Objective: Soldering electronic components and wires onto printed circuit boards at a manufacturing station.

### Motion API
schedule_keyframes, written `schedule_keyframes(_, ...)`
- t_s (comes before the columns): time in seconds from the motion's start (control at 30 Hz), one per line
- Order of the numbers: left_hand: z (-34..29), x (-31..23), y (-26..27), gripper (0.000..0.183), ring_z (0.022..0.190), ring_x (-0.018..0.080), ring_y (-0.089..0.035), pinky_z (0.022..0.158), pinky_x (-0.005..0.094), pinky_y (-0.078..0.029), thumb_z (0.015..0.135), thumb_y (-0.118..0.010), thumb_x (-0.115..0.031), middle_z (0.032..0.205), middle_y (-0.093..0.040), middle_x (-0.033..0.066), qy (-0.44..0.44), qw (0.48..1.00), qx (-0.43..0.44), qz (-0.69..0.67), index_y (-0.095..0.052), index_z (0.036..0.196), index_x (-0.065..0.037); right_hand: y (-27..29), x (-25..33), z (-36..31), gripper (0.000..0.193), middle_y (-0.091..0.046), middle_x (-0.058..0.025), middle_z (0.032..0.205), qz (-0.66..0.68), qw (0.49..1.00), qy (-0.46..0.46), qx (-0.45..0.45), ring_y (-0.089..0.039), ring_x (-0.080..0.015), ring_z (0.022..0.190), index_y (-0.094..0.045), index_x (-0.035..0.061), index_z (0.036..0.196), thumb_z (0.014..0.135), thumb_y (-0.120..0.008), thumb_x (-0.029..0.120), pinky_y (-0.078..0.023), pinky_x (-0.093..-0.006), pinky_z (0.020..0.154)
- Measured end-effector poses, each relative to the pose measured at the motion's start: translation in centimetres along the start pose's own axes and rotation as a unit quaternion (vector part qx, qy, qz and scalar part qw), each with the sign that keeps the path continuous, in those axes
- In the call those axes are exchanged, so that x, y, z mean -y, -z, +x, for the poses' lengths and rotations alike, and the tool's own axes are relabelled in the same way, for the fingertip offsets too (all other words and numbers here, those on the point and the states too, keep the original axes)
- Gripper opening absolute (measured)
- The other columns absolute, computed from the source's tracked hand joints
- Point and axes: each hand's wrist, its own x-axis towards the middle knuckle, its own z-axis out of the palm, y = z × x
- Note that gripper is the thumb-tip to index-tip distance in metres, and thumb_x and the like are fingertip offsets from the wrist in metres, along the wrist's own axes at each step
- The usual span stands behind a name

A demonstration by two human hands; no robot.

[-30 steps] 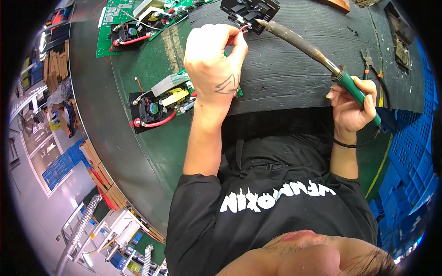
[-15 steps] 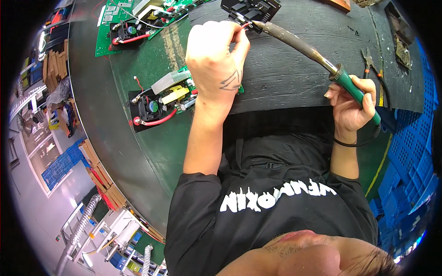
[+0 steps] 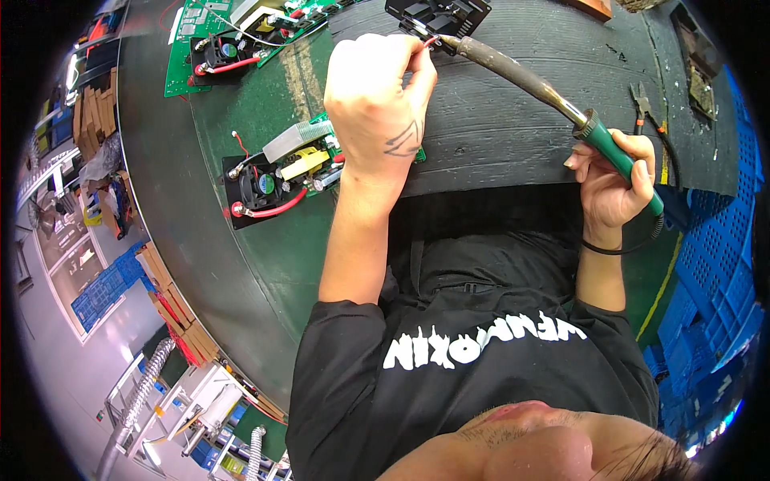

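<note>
My right hand (image 3: 616, 183) is wrapped round the green handle of a soldering iron (image 3: 525, 82). The iron's tip reaches up and left to the edge of a black plastic part (image 3: 445, 20) at the top of the bench. At that same spot my left hand (image 3: 375, 100) pinches a short red wire (image 3: 430, 42) between thumb and finger, its end close to the tip. Whether tip and wire touch is too small to tell. Just left of my left wrist lies a circuit board with a fan (image 3: 263, 186), a yellow component and a red cable.
Another green board with a fan (image 3: 220, 54) lies at the upper left. Orange-handled pliers (image 3: 640, 103) rest on the black board (image 3: 497, 148) at the right. Blue plastic crates (image 3: 714, 232) stand along the right side. The iron's cord loops below my right hand.
Almost nothing differs. Both hands, the iron and the red wire keep nearly the same places, with only a tiny shift of my left hand.
</note>
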Motion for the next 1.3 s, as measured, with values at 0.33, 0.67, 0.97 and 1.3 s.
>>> schedule_keyframes(0.33, 0.02, -0.08, 0.01, 0.013, 0.073, 0.027, -0.056, 0.068, 0.0378, -0.047, 0.079, -0.081, -0.006, 0.076, -0.063, 0.0067, 0.002, 1.0, -0.004, 0.003, -0.071, 0.087, -0.007, -0.16, 0.15, -0.05, 0.043, -0.073, -0.0328, 0.094, -0.005, 1.0, -0.004, -0.009, -0.068, -0.0331, 0.062, -0.063, -0.0047, 0.119, 0.102, -0.047, 0.031, -0.057, -0.0382, 0.058)
schedule_keyframes(0.67, 0.05, -0.09, -0.04, 0.013, 0.074, 0.027, -0.057, 0.068, 0.0379, -0.047, 0.079, -0.081, -0.006, 0.076, -0.063, 0.0065, -0.002, 1.0, -0.003, 0.008, -0.07, 0.086, -0.007, -0.04, 0.12, -0.03, 0.044, -0.073, -0.0332, 0.094, -0.009, 1.0, -0.002, -0.004, -0.07, -0.0352, 0.064, -0.063, -0.0047, 0.12, 0.102, -0.047, 0.033, -0.056, -0.0365, 0.056)
schedule_keyframes(0.97, 0.05, -0.12, -0.04, 0.013, 0.073, 0.0271, -0.056, 0.068, 0.0379, -0.047, 0.079, -0.08, -0.005, 0.075, -0.062, 0.0067, -0.004, 1.0, -0.004, 0.014, -0.069, 0.085, -0.007, 0.29, -0.07, -0.02, 0.045, -0.073, -0.0342, 0.096, 0.006, 1.0, 0.008, 0.004, -0.071, -0.0357, 0.065, -0.063, -0.0053, 0.12, 0.102, -0.047, 0.033, -0.056, -0.0361, 0.056)
schedule_keyframes(1.3, 0.09, -0.17, -0.06, 0.014, 0.072, 0.0278, -0.055, 0.067, 0.0388, -0.046, 0.078, -0.08, -0.005, 0.074, -0.06, 0.0072, -0.006, 1.0, -0.004, 0.014, -0.067, 0.083, -0.007, 0.17, -0.09, -0.17, 0.043, -0.072, -0.0334, 0.095, 0.004, 1.0, 0.002, -0.005, -0.071, -0.0358, 0.065, -0.063, -0.0055, 0.119, 0.102, -0.048, 0.032, -0.056, -0.0363, 0.055)
